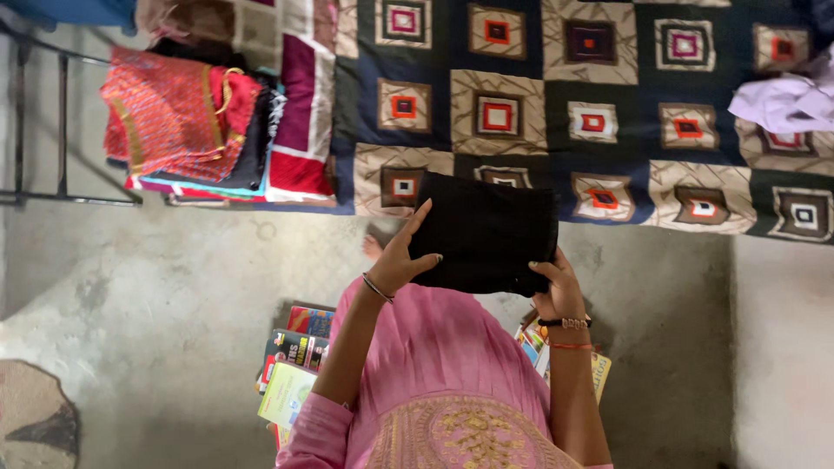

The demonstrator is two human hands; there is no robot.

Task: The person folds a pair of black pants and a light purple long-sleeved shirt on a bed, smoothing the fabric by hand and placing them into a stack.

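My left hand (pixel 401 258) and right hand (pixel 556 287) each clasp an edge of the folded black cloth (pixel 486 230), held over the patchwork quilt (pixel 608 78). Judged complete: its folding; stacked bright garments (pixel 182 122) lie at ten o'clock, a loose lilac cloth (pixel 786 100) at two o'clock.

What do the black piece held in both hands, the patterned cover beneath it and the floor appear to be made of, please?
The black folded piece, held by the left hand and right hand, looks like soft matte cloth: fine ribbing, no shine. The patterned cover seems a woven or printed fabric blanket with concentric squares. The floor looks like bare grey cement, blotchy and dull.
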